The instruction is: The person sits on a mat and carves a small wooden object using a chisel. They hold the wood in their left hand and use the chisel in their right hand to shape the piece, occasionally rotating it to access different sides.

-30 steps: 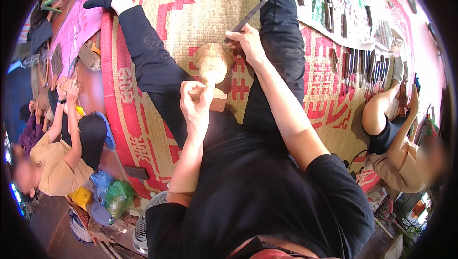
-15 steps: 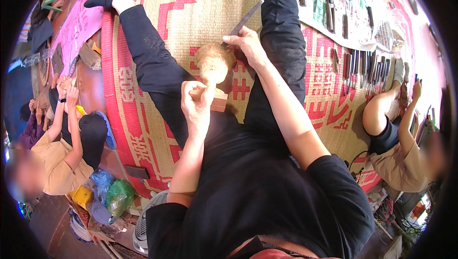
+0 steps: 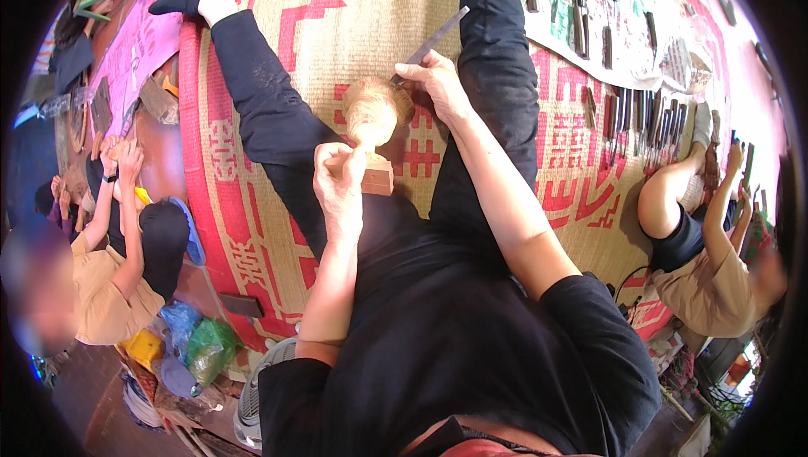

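My left hand (image 3: 338, 189) is closed around the lower part of a pale wooden carving (image 3: 371, 112), which has a rounded, hair-like top and a square reddish-brown base (image 3: 378, 178). The carving is held over the mat between my legs. Pinched in my right hand (image 3: 437, 87) is a long flat grey metal tool, seemingly a file (image 3: 438, 36). Its far end points up and away to the right, while its near end lies against or just beside the carving's upper right side. My fingers partly hide that contact.
A red and straw-coloured woven mat (image 3: 353, 2) lies under me. Rows of dark-handled carving tools (image 3: 648, 116) rest at the right, more on a white sheet (image 3: 555, 32). People in tan shirts sit at left (image 3: 118, 297) and right (image 3: 703, 289). A fan (image 3: 252, 398) stands at lower left.
My left hand and the carving's base have shifted slightly left, tilting the carving. The tool in my right hand has swung a little, its far end slightly lower and to the right.
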`<state>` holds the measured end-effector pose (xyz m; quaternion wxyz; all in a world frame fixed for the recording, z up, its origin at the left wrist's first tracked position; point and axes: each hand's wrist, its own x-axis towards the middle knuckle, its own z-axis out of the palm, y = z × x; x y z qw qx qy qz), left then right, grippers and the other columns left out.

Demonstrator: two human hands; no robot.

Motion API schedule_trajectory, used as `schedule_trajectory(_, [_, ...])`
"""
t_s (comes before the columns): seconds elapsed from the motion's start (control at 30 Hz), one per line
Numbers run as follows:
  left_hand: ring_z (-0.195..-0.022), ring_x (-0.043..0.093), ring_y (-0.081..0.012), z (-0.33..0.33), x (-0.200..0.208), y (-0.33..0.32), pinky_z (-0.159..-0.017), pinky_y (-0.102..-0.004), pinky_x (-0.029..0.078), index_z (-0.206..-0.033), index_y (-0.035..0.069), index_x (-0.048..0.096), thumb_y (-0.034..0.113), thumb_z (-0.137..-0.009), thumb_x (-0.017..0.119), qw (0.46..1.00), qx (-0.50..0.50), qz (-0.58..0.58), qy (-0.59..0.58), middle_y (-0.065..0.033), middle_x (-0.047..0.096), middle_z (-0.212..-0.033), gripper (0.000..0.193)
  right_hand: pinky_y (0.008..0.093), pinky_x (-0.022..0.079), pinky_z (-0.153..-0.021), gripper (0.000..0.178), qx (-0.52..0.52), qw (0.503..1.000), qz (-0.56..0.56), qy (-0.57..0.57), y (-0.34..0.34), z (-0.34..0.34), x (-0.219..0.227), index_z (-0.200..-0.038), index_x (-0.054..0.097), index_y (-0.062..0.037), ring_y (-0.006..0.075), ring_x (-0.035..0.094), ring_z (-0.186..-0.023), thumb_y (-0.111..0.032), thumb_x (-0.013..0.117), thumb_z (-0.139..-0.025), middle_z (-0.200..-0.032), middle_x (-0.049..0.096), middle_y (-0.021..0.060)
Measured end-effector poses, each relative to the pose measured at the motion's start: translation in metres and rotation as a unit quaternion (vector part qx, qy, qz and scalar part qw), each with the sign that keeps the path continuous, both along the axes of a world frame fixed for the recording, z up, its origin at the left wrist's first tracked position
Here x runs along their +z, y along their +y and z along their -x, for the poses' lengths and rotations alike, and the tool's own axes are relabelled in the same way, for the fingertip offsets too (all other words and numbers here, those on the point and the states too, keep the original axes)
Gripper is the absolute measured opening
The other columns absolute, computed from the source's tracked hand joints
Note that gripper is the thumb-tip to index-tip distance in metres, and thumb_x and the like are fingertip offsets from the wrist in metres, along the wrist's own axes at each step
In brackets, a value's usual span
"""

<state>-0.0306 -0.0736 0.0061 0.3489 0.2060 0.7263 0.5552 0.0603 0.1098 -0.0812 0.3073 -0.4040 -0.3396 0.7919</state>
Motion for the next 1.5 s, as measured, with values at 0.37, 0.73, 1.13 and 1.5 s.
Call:
schedule_trajectory(0.37, [-0.077, 0.046, -0.0056, 0.009, 0.000, 0.001, -0.068, -0.0216, 0.039, -0.090, 0.007, 0.054, 0.016, -0.085, 0.061, 0.997, 0.057, -0.031, -0.029, 0.0020, 0.050, -0.082, 0.011, 0.0275, 0.046, -0.063, 0.012, 0.003, 0.998, -0.037, -0.054, -0.001, 0.003, 0.010, -0.085, 0.063, -0.0018, 0.0105, 0.057, -0.068, 0.000, 0.066, -0.074, -0.076, 0.063, 0.0007])
schedule_trajectory(0.73, [-0.076, 0.047, -0.0067, 0.009, 0.003, 0.001, -0.069, -0.0230, 0.039, -0.092, 0.006, 0.053, 0.020, -0.089, 0.059, 0.994, 0.064, -0.036, -0.079, 0.0010, 0.049, -0.083, 0.015, 0.0258, 0.047, -0.072, 0.017, -0.017, 1.000, 0.017, -0.012, 0.006, 0.003, 0.004, -0.093, 0.063, -0.0014, 0.0129, 0.060, -0.073, -0.004, 0.068, -0.077, -0.081, 0.065, 0.0052])
schedule_trajectory(1.13, [-0.076, 0.048, -0.0066, 0.010, 0.003, 0.005, -0.068, -0.0222, 0.039, -0.092, 0.006, 0.054, 0.021, -0.089, 0.059, 0.996, 0.055, -0.030, -0.061, 0.0010, 0.050, -0.083, 0.016, 0.0265, 0.047, -0.072, 0.017, -0.008, 0.999, 0.041, 0.003, 0.000, 0.006, -0.003, -0.095, 0.062, 0.0015, 0.0134, 0.059, -0.073, 0.001, 0.064, -0.077, -0.083, 0.065, 0.0054])
schedule_trajectory(1.5, [-0.075, 0.047, -0.0062, 0.008, 0.007, 0.004, -0.067, -0.0218, 0.038, -0.091, 0.007, 0.054, 0.023, -0.088, 0.060, 0.995, 0.058, -0.016, -0.075, 0.0012, 0.049, -0.083, 0.017, 0.0272, 0.048, -0.071, 0.015, -0.004, 1.000, 0.006, -0.004, -0.001, 0.004, -0.004, -0.092, 0.061, 0.0002, 0.0135, 0.059, -0.073, 0.001, 0.065, -0.077, -0.079, 0.064, 0.0047])
